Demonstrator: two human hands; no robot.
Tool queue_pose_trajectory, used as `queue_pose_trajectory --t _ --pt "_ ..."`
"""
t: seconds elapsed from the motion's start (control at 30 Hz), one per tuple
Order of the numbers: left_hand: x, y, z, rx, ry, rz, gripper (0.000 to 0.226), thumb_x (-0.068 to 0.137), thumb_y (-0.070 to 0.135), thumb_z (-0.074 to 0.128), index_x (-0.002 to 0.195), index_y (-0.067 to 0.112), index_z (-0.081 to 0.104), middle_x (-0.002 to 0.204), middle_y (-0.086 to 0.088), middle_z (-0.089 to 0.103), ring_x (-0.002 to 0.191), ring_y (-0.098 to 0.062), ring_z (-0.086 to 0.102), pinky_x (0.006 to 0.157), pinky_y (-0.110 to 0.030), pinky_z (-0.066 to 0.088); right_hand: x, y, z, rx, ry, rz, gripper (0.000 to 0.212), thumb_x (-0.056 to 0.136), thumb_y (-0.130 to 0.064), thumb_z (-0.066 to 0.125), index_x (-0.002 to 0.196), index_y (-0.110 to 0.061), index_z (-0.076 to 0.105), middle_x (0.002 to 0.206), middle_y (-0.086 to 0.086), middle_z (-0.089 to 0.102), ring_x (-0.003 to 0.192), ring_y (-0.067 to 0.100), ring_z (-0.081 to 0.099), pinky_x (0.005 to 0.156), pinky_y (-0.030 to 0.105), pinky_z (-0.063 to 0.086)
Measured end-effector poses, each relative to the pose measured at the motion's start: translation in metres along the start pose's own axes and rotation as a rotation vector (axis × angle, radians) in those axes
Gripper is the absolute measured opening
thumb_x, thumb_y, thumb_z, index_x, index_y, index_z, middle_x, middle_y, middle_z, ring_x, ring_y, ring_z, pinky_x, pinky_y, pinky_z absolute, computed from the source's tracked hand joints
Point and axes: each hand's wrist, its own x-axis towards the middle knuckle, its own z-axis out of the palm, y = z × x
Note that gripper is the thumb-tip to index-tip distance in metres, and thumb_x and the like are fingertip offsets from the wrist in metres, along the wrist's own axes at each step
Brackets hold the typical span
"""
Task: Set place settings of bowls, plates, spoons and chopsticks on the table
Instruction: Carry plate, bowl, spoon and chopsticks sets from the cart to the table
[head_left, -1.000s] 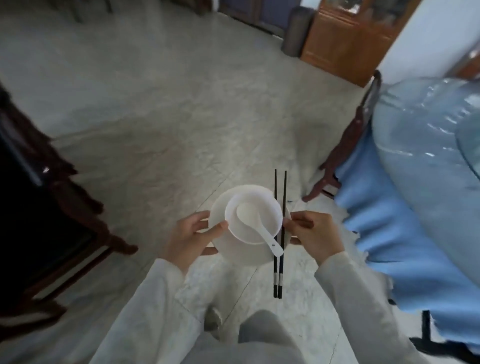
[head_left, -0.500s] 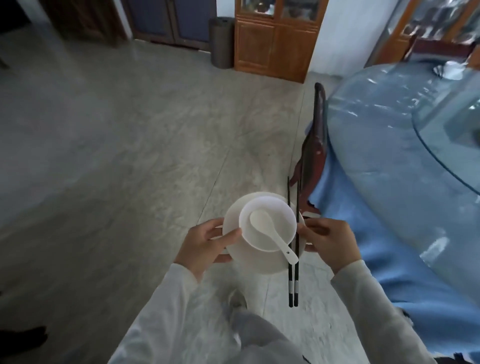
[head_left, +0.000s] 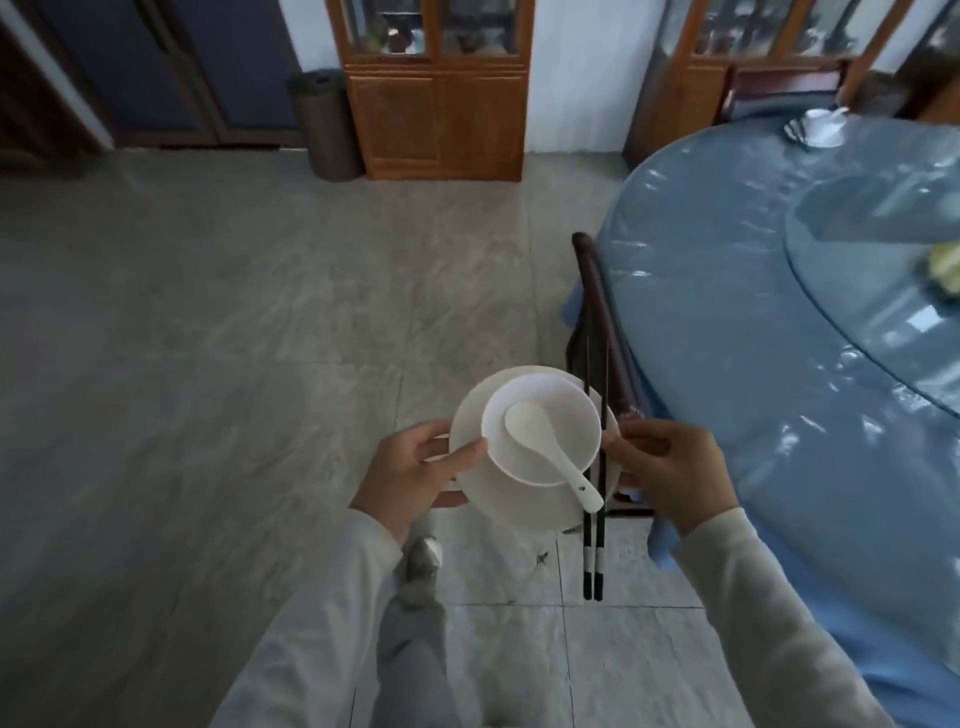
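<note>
My left hand (head_left: 410, 473) pinches the plate (head_left: 519, 512) by its rim and my right hand (head_left: 670, 467) clamps the chopsticks (head_left: 595, 545) to its opposite edge, so any tilt could slide the bowl (head_left: 550, 410) and spoon (head_left: 545, 441) off.

Table (head_left: 727, 338) (right side) off-frame

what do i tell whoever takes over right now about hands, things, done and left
Left hand grips the plate rim.
Right hand pinches the chopsticks against the plate's other side.
Bowl sits on the plate, spoon in it, all carried over the floor beside the table.
Done: one setting at the table's far edge.
Left: set this one on the table.
</note>
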Motion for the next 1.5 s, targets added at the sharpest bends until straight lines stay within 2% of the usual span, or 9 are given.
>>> queue_pose_trajectory --t 0.07,0.33,0.47,0.6,0.93,1.07,1.23,1.4,1.5 --pt "0.051 0.023 -0.004 0.034 -0.078 0.019 0.035 0.079 0.028 0.086 0.111 0.019 0.076 0.106 -0.006 0.079 0.095 -0.027 0.076 0.075 -0.043 0.065 0.033 -0.009 0.009 0.055 0.062 0.016 0.029 0.072 -0.047 0.083 0.087 -0.022 0.083 0.073 0.002 0.080 0.065 0.026 0.079 0.069 0.038 0.064" --pt "0.227 0.108 0.005 0.148 -0.371 -0.009 0.029 0.082 0.028 0.085 0.109 0.022 0.077 0.106 -0.001 0.079 0.095 -0.021 0.077 0.071 -0.036 0.064 0.140 -0.036 0.032 0.116 0.326 0.133 0.007 0.083 -0.025 0.085 0.082 -0.018 0.083 0.066 -0.001 0.078 0.057 0.009 0.070 0.061 0.026 0.060" --pt "0.295 0.137 0.035 0.220 -0.502 -0.031 0.022 0.086 0.027 0.081 0.107 0.023 0.077 0.102 0.000 0.080 0.093 -0.019 0.077 0.071 -0.033 0.064 0.178 -0.037 0.029 0.089 0.475 0.167 0.005 0.081 -0.029 0.084 0.080 -0.024 0.082 0.063 -0.012 0.077 0.052 -0.004 0.065 0.053 0.008 0.050" --pt "0.366 0.156 0.090 0.268 -0.626 -0.053 0.012 0.088 0.023 0.078 0.100 0.024 0.078 0.098 -0.001 0.081 0.083 -0.013 0.077 0.064 -0.029 0.062 0.228 -0.023 0.008 0.097 0.627 0.253 0.004 0.079 -0.032 0.086 0.077 -0.033 0.082 0.072 -0.011 0.080 0.067 0.006 0.072 0.072 0.030 0.059" --pt "0.520 0.174 0.252 0.429 -0.858 -0.120 0.014 0.086 0.024 0.081 0.100 0.026 0.080 0.100 -0.002 0.081 0.090 -0.018 0.078 0.066 -0.033 0.063 0.341 0.033 -0.056 0.270 0.907 0.429 0.013 0.080 -0.026 0.087 0.072 -0.032 0.078 0.075 -0.006 0.081 0.074 0.014 0.078 0.071 0.032 0.065" --pt "0.567 0.181 0.313 0.499 -0.963 -0.151 0.023 0.087 0.021 0.080 0.110 0.020 0.075 0.103 -0.002 0.080 0.091 -0.017 0.078 0.068 -0.034 0.063 0.379 0.049 -0.075 0.339 0.997 0.511 0.007 0.082 -0.026 0.086 0.086 -0.023 0.081 0.077 -0.006 0.081 0.076 0.012 0.078 0.068 0.029 0.065" --pt "0.620 0.167 0.380 0.611 -1.060 -0.183 0.028 0.087 0.022 0.081 0.114 0.020 0.074 0.106 0.000 0.080 0.091 -0.016 0.077 0.068 -0.031 0.062 0.418 0.078 -0.078 0.351 1.104 0.618 0.010 0.085 -0.029 0.083 0.080 -0.035 0.076 0.079 -0.009 0.079 0.080 0.010 0.077 0.069 0.027 0.066" --pt "0.671 0.137 0.423 0.706 -1.146 -0.238 0.033 0.085 0.024 0.083 0.116 0.022 0.074 0.110 0.003 0.079 0.099 -0.020 0.076 0.078 -0.040 0.064 0.455 0.120 -0.069 0.396 1.169 0.765 0.017 0.086 -0.032 0.082 0.098 -0.021 0.079 0.088 -0.005 0.078 0.086 0.015 0.076 0.071 0.026 0.065" --pt "0.698 0.121 0.436 0.757 -1.133 -0.261 0.033 0.083 0.022 0.085 0.114 0.023 0.075 0.109 0.003 0.079 0.098 -0.021 0.076 0.078 -0.042 0.065 0.478 0.137 -0.060 0.414 1.192 0.814 0.005 0.085 -0.030 0.083 0.088 -0.029 0.078 0.084 -0.007 0.078 0.088 0.014 0.074 0.079 0.036 0.066"
